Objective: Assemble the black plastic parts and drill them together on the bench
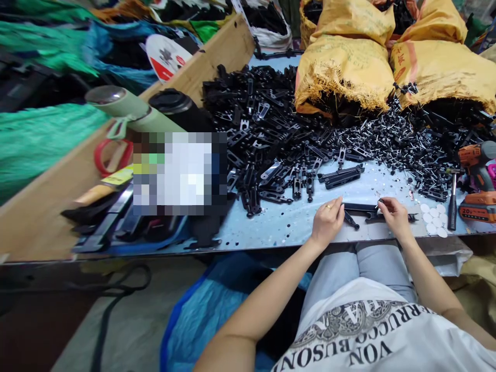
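Head camera looks down on a pale blue table [279, 222] where a black bar [358, 207] lies. Yellow sacks [349, 62] sit far behind the bar, a heap of black clips [267, 129] behind-left of it, and an orange drill [478, 175] to its right. The left hand [327, 219] pinches its left end (ring on one finger); the right hand [393, 214] pinches a small pin [381, 201] at its right end.

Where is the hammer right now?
In the head view, the hammer lies at far right, between the white discs and the orange drill.
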Motion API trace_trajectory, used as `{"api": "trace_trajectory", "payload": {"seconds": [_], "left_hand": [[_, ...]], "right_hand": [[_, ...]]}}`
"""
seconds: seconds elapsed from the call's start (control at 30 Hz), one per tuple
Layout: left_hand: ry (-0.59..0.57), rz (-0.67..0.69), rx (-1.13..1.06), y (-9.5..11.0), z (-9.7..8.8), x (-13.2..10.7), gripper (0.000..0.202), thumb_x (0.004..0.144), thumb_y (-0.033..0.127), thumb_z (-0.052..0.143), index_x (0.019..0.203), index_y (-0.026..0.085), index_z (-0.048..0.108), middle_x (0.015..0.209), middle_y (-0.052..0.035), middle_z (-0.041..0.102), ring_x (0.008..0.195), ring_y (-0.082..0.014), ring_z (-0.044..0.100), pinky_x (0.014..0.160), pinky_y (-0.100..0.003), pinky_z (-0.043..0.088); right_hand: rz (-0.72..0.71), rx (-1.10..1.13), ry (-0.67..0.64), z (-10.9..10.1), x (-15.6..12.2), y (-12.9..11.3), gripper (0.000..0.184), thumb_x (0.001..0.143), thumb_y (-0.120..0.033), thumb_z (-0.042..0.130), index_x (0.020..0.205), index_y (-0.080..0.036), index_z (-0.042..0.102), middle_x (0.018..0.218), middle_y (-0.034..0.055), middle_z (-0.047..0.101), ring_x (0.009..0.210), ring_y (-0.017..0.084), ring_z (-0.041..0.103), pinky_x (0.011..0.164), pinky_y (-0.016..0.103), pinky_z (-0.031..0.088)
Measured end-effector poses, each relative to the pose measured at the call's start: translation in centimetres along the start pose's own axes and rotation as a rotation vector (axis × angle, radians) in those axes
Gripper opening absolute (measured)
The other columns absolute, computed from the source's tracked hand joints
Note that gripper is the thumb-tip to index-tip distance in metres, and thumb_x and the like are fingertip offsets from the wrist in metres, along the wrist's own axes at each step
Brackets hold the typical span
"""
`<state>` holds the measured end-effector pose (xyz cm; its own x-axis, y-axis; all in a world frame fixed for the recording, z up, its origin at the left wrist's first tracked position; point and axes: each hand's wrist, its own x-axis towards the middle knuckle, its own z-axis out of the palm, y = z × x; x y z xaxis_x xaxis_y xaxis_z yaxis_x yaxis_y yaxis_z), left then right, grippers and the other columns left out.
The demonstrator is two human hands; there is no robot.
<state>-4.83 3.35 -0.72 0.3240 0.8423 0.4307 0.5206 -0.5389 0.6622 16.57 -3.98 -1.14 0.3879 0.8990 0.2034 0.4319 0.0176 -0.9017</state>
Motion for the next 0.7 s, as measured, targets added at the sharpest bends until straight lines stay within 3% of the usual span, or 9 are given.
{"api": "trace_trajectory", "payload": {"seconds": [0.1,0.27,0.43,0.53,0.63,0.7], "left_hand": [[0.01,0.123,0.129,-0.8,0.4,-0.1,0.031,0.088,0.021,0.042,0.109,0.011,0.062,0.1,-0.0128,0.068,0.091,-0.0206,0.065,0.084,-0.034,0.052],[-0.017,0.145,0.07,-1.8,0.2,0.3,0.032,0.09,0.021,0.038,0.114,0.015,0.058,0.097,-0.0082,0.069,0.088,-0.0158,0.065,0.081,-0.028,0.053],[0.041,0.107,0.051,-0.8,-0.4,0.4,0.033,0.09,0.022,0.039,0.12,0.016,0.053,0.107,-0.0099,0.065,0.094,-0.0163,0.063,0.086,-0.031,0.05],[0.098,0.124,0.153,0.3,-0.9,0.2,0.028,0.089,0.026,0.042,0.108,0.015,0.059,0.101,-0.0115,0.065,0.097,-0.0205,0.061,0.088,-0.036,0.048],[0.063,-0.032,0.293,1.6,-1.4,-0.6,0.027,0.087,0.034,0.044,0.083,0.016,0.063,0.077,-0.0091,0.065,0.08,-0.0218,0.062,0.076,-0.035,0.047],[-0.078,-0.212,0.385,2.8,-1.3,-1.4,0.034,0.087,0.04,0.044,0.071,0.018,0.062,0.065,-0.0073,0.063,0.071,-0.0217,0.062,0.067,-0.032,0.045]], "right_hand": [[-0.079,-0.052,0.043,0.3,-0.1,0.0,0.029,0.083,-0.042,0.057,0.098,-0.017,0.061,0.088,0.0066,0.069,0.075,0.016,0.066,0.071,0.03,0.056],[-0.202,-0.089,0.05,0.4,-0.1,0.3,0.022,0.085,-0.037,0.057,0.094,-0.018,0.064,0.085,0.005,0.07,0.07,0.015,0.067,0.069,0.029,0.057],[-0.404,-0.25,-0.012,0.0,-0.2,0.9,0.019,0.089,-0.031,0.052,0.094,-0.02,0.067,0.111,0.0087,0.066,0.097,0.019,0.065,0.084,0.033,0.055],[-0.507,-0.413,-0.101,-1.3,0.0,1.0,0.022,0.091,-0.03,0.049,0.101,-0.021,0.066,0.113,0.0085,0.065,0.103,0.019,0.062,0.087,0.034,0.053],[-0.59,-0.53,-0.203,-2.3,0.6,0.2,0.028,0.091,-0.035,0.05,0.111,-0.021,0.063,0.117,0.0098,0.062,0.11,0.022,0.057,0.09,0.039,0.049],[-0.642,-0.547,-0.253,-1.5,1.2,-1.0,0.035,0.091,-0.037,0.048,0.119,-0.02,0.059,0.124,0.0116,0.057,0.114,0.023,0.053,0.094,0.04,0.046]]}}
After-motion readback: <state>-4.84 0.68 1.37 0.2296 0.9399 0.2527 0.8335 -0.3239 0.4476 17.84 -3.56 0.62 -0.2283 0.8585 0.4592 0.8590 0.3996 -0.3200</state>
